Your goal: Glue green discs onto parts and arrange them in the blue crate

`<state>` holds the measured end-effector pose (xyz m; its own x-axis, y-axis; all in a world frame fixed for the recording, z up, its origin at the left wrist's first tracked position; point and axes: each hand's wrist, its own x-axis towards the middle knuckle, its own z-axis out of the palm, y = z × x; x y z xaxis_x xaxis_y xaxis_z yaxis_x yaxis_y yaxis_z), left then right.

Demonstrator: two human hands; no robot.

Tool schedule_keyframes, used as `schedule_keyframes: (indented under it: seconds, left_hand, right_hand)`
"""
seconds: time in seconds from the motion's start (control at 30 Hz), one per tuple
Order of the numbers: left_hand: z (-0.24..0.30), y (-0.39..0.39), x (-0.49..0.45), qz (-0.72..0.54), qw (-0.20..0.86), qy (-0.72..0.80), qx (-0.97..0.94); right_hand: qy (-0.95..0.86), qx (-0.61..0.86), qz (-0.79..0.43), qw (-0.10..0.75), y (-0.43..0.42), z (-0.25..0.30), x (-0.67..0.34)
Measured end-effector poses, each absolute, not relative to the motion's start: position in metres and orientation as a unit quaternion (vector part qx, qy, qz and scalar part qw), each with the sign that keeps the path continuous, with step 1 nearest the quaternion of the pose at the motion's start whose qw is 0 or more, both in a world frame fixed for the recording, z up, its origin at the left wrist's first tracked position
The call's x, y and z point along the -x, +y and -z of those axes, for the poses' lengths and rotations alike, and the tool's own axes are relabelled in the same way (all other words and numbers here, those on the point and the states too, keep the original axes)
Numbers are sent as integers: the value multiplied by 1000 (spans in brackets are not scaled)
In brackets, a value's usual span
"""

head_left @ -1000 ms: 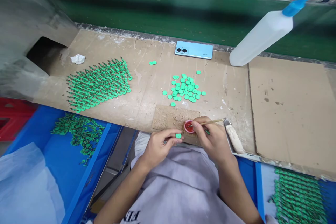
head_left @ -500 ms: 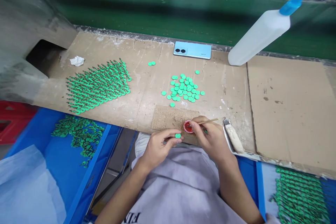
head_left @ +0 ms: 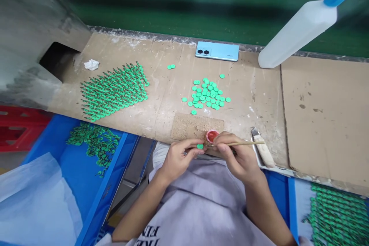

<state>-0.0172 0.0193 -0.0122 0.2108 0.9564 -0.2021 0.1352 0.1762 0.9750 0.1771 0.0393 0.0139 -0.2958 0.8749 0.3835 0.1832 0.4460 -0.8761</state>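
Note:
My left hand (head_left: 178,157) pinches a small green round piece (head_left: 200,146) between thumb and fingers at the near edge of the bench. My right hand (head_left: 238,155) is closed on a thin wooden stick (head_left: 245,143), whose tip points left towards the green piece. Just behind both hands a small red cap (head_left: 212,135) sits on a brown cork pad (head_left: 193,126). A loose heap of green discs (head_left: 208,95) lies farther back on the cardboard.
Rows of finished green pieces (head_left: 113,90) lie at the left. A light blue phone (head_left: 217,51) and a white squeeze bottle (head_left: 300,30) are at the back. Blue bins (head_left: 95,184) with more green parts flank my lap. A white-handled tool (head_left: 262,150) lies right of my hand.
My right hand drew the stick out of the red cap and brought its tip towards the green piece in my left hand. The view shifted slightly.

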Motion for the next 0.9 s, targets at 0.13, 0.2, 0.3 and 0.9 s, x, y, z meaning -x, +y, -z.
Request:
schedule_keyframes:
  seconds: [0.13, 0.2, 0.3, 0.9]
  left_hand:
    - [10, 20, 17, -365, 565, 510, -535]
    - [10, 21, 17, -370, 565, 507, -536]
    - [10, 21, 18, -372, 566, 503, -537]
    - [7, 20, 17, -376, 574, 499, -529]
  right_hand:
    - [-733, 365, -366, 443, 40, -11, -174]
    - [-737, 366, -367, 433, 41, -10, -174]
    - [-740, 370, -365, 426, 40, -11, -174]
    - [-747, 379, -349, 420, 41, -15, -172]
